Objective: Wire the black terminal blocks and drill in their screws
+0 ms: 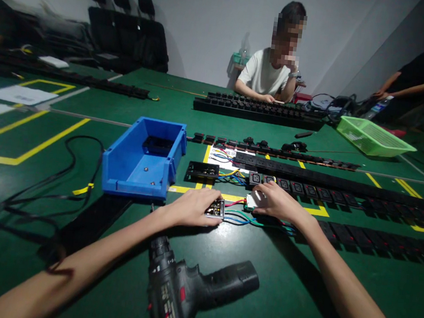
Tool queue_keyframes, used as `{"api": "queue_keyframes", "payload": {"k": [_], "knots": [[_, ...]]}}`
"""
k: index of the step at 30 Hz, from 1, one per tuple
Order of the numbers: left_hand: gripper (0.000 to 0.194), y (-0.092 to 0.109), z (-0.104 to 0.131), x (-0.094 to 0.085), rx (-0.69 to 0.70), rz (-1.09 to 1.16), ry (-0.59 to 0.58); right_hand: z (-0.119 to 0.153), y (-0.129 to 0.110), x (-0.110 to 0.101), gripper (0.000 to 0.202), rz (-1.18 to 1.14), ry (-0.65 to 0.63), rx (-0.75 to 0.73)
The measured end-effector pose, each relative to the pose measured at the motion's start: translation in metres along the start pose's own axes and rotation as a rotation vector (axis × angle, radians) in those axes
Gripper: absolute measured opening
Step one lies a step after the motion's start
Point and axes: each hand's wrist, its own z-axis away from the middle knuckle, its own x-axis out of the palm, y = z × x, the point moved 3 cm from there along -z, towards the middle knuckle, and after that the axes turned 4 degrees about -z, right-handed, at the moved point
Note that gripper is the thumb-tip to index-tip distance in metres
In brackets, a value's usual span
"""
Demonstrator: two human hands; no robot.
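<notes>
Green counter (296, 296): well apart from its far edge, the left hand (196, 207) grasps an open terminal box (215, 209), while the right hand (276, 202), near it, holds a white module (253, 201).

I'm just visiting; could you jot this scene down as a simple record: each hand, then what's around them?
Left hand: gripping a small open module with metal parts inside
Right hand: fingers on a small pale piece; firmness of grip unclear
Between the hands: red, blue and green wires
Nearest the camera: black power drill, on its side on the green table
Beyond the left forearm: blue bin with a few small pieces inside
Across the table: a person in a white top
</notes>
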Motion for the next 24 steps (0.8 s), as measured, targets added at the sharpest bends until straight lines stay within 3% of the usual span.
{"api": "queue_keyframes", "payload": {"k": [11,24], "knots": [[0.055,-0.003,-0.001,-0.001,0.016,0.025,0.003,0.001,-0.003,-0.001,0.060,0.004,0.093,-0.017],[0.063,-0.013,-0.004,0.002,0.099,-0.133,0.173,-0.004,-0.002,0.011,0.057,0.034,0.240,-0.058]]}}
